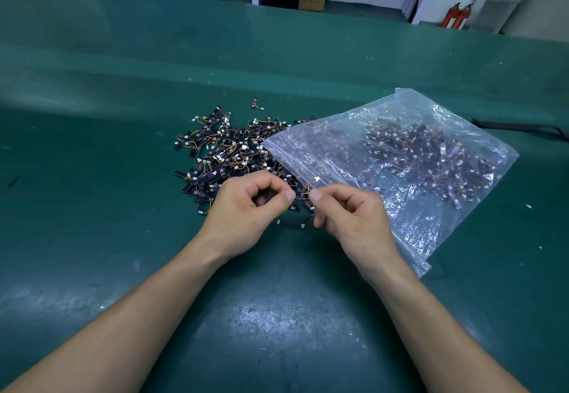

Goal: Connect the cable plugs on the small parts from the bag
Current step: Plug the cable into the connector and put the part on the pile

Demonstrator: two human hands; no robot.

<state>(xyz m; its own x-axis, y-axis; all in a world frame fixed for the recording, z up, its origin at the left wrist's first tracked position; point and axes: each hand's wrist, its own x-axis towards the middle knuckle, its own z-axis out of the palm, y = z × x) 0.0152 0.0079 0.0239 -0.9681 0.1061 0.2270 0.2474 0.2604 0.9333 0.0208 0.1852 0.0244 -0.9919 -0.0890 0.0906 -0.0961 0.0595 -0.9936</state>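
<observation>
The left hand (246,207) and the right hand (348,217) both pinch one small part (303,194) between thumb and forefinger. They hold it just above the green table (277,315), at the mouth of the clear bag (431,161) and beside the loose pile (228,152). One white plug (317,179) stands free on its wire above the right thumb. To join well, I think each hand should hold close behind a plug, line the housings straight, then press evenly; pulling the thin wires could damage them. Whether any plug is already seated, I cannot tell.
</observation>
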